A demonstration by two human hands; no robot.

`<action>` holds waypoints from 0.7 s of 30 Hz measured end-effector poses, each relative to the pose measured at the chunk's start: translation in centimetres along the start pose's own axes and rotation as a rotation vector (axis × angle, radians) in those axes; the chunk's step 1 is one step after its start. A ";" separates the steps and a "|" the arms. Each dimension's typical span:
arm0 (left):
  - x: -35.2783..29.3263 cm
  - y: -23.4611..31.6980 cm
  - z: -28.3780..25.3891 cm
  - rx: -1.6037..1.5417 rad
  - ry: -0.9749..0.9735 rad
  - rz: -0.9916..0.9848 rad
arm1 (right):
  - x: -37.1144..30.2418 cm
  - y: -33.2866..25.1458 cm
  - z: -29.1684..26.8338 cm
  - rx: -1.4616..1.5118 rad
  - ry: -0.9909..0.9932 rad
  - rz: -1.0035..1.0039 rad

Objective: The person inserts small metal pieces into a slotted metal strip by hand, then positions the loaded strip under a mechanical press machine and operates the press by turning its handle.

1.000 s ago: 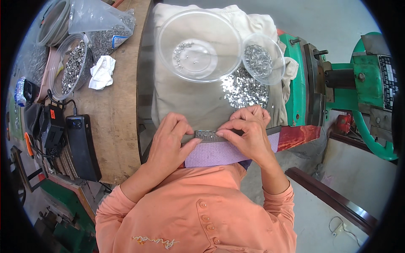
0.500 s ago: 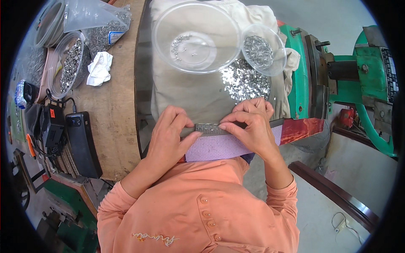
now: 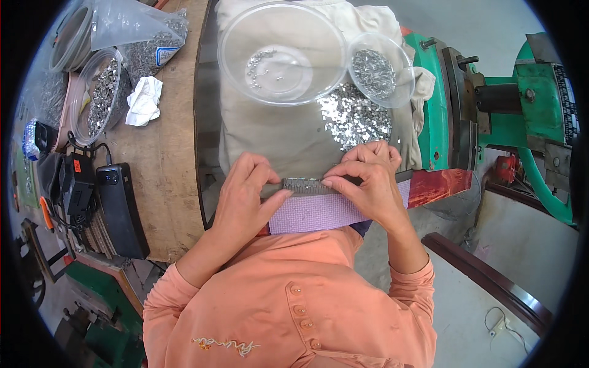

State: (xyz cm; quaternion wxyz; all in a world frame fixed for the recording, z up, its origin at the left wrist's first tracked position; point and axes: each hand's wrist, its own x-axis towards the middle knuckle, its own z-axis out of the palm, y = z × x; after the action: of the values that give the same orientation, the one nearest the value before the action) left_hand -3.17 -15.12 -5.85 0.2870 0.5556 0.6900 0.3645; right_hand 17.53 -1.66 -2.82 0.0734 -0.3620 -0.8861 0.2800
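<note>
A short grey metal strip (image 3: 302, 185) with a row of slots or teeth lies crosswise between my hands, at the near edge of the cloth-covered surface. My left hand (image 3: 248, 191) pinches its left end between thumb and forefinger. At the right end, my right hand (image 3: 373, 184) has its thumb and forefinger closed on the strip; any small piece between those fingertips is hidden. Just beyond my right hand spreads a pile of small shiny metal pieces (image 3: 353, 119). Under and in front of the strip is a lilac checked cloth (image 3: 319, 214).
A large clear tub (image 3: 236, 80) with a few metal bits and a smaller clear bowl (image 3: 402, 86) of metal pins stand at the back. On the left wooden table (image 3: 175, 178) are a power bank (image 3: 121, 208), a crumpled tissue (image 3: 145, 101) and filled containers. Green machinery (image 3: 435, 116) stands right.
Both hands stay almost in place on the strip, the right fingers shifting very slightly. The whole view has moved a little; nothing is visibly taken or let go.
</note>
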 end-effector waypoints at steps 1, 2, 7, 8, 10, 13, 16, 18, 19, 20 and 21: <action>0.0 0.0 0.0 -0.001 0.002 0.002 | -0.1 0.1 -0.1 0.002 0.000 0.000; 0.0 0.0 0.0 -0.002 0.005 0.004 | -0.1 0.3 -0.3 -0.005 0.001 0.007; 0.1 0.1 0.0 0.008 0.001 0.003 | 0.0 0.2 -0.1 0.001 0.021 -0.004; 0.1 0.1 0.0 0.007 0.000 0.000 | 0.0 0.1 -0.1 -0.007 0.017 -0.008; 0.1 0.0 0.0 0.009 0.000 -0.002 | 0.1 0.0 -0.1 -0.013 0.013 -0.015; 0.1 -0.1 0.0 0.010 0.001 -0.004 | -0.3 0.4 -0.3 -0.018 0.016 -0.006; 0.1 0.0 0.1 0.013 0.006 -0.003 | -0.5 0.6 -0.4 -0.027 0.008 0.017; 0.1 0.0 0.1 0.015 0.010 -0.003 | -0.4 0.6 -0.4 -0.026 0.024 0.002; 0.1 -0.1 0.1 0.015 0.008 -0.003 | -0.5 0.6 -0.4 -0.026 0.024 0.002; 0.1 -0.1 0.1 0.014 0.007 -0.004 | -0.5 0.6 -0.5 -0.025 0.023 0.003; 0.1 -0.1 0.1 0.015 0.009 -0.003 | -0.5 0.7 -0.5 -0.024 0.021 0.003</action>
State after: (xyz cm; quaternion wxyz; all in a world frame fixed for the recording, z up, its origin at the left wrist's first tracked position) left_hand -3.18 -15.04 -5.95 0.2803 0.5551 0.6948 0.3612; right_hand 18.46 -1.39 -2.70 0.0780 -0.3674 -0.8879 0.2657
